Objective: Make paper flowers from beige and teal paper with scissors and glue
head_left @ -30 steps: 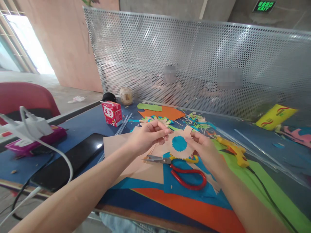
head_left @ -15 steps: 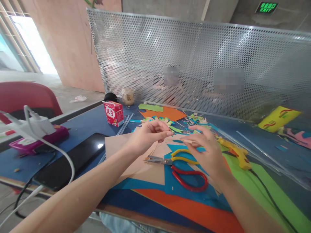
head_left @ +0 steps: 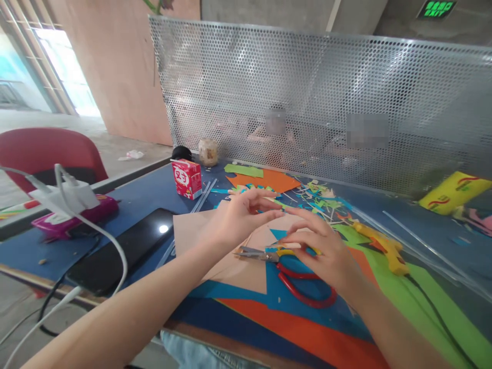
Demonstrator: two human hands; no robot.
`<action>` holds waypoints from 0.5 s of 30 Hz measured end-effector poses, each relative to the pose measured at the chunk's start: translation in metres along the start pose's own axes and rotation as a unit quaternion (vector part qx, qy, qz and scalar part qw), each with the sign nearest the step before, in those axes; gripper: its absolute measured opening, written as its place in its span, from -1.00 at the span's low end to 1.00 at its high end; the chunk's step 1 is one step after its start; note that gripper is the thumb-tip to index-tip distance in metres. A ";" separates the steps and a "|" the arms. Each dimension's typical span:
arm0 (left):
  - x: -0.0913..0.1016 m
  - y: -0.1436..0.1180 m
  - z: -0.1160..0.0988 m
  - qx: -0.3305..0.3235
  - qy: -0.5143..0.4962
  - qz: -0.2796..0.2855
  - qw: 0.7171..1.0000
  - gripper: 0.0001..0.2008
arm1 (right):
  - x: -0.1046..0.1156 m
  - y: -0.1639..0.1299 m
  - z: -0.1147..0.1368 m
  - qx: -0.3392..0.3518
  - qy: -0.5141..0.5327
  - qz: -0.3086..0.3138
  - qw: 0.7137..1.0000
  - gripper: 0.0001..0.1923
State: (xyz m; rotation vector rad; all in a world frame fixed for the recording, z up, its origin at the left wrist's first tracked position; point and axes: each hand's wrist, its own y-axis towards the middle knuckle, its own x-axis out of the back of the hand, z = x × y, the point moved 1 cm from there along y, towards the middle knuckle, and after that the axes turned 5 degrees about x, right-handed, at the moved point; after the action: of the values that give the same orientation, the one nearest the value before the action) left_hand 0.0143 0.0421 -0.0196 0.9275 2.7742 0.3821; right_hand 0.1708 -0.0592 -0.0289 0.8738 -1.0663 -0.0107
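My left hand (head_left: 249,214) is raised over the pale pink paper (head_left: 219,230), thumb stretched out and fingers loosely curved, with a gap between them. I make out nothing held there. Close beside it, my right hand (head_left: 321,241) pinches a small pale strip of paper (head_left: 290,245) between thumb and a finger. Its index finger points toward the left thumb. Below the hands lie scissors (head_left: 255,254) with one red and one yellow handle, partly hidden by the right hand. They rest on the pink paper and blue paper (head_left: 280,302).
Right of the hands lies a yellow glue gun (head_left: 384,246) with a cord, on green paper (head_left: 434,302). Paper scraps (head_left: 319,197) are scattered behind. At left are a phone (head_left: 126,251), a red drink carton (head_left: 187,179) and a charger with cables (head_left: 69,197). A perforated metal screen (head_left: 246,77) borders the table.
The left hand's fingers have spread from the thumb. My right hand has lowered slightly, with the pale strip now nearer the scissors' pivot. The whole view has shifted a little.
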 end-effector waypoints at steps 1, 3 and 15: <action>-0.001 0.000 0.000 0.015 -0.001 0.000 1.000 -0.64 | 0.000 0.000 0.001 0.002 -0.002 0.004 1.000 -0.79; -0.001 0.000 0.000 0.042 -0.007 0.000 0.999 -0.66 | 0.000 0.001 0.003 0.005 -0.008 0.012 1.000 -0.79; 0.001 -0.001 0.004 -0.019 0.119 -0.027 0.992 -0.70 | -0.004 0.000 0.004 0.011 -0.029 0.023 0.999 -0.79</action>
State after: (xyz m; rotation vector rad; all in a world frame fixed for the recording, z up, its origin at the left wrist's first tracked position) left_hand 0.0139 0.0431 -0.0240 0.8446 2.9871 0.5700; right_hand 0.1655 -0.0600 -0.0306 0.8727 -1.1422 0.0134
